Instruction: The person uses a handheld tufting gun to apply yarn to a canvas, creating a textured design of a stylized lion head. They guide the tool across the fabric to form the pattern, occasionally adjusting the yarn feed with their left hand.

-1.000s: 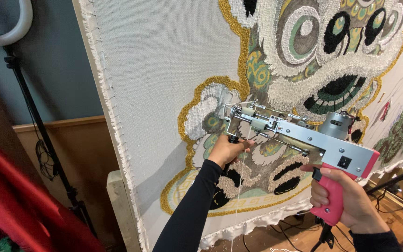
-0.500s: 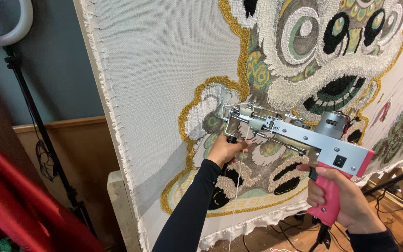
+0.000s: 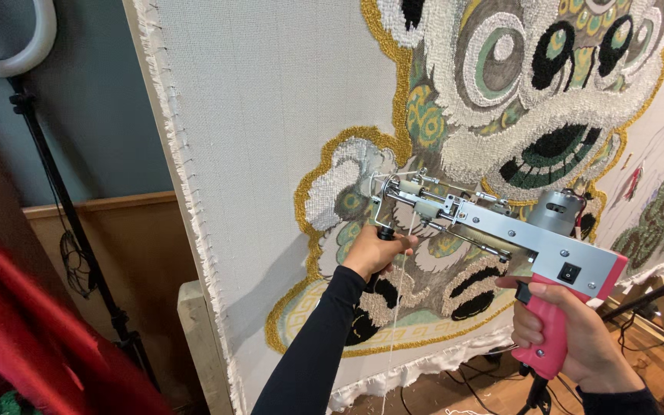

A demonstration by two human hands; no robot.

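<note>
Stretched backing cloth fills most of the view, fastened along its frayed left edge to a pale wooden frame. The right portion carries a tufted creature design in white, gold, green and black; the left portion is bare weave. A ring light stand stands left of the frame, against a grey wall with wood panelling below.

1 tufting gun, silver body with pink pistol handle, is held level in front of the lower design, needle end at the cloth near a white tufted patch. A white yarn strand hangs below the front of the gun.

Right hand: grip closed round the pink handle. Left hand, black sleeve: grip closed round the black front handle.
</note>
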